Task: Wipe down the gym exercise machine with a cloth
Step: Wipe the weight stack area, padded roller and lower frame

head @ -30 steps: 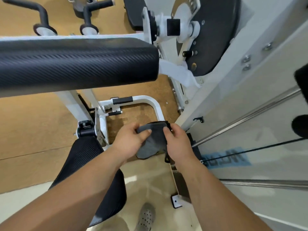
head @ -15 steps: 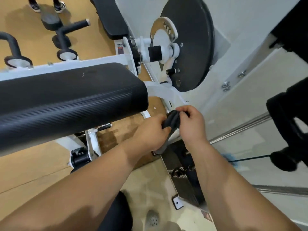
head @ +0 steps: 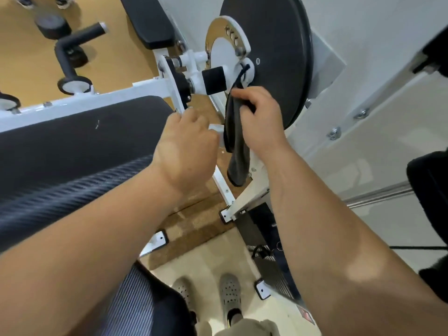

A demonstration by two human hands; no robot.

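Gripping one cloth, right hand, left hand curled, one disc

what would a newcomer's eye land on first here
The big black disc at upper right of centre stands out most, with the right hand at its lower left edge gripping a dark cloth that hangs down. The thick black pad fills the left side, and the left hand sits curled near its end, beside the cloth.

place: gym | evidence: padded roller; black cam disc; white machine frame
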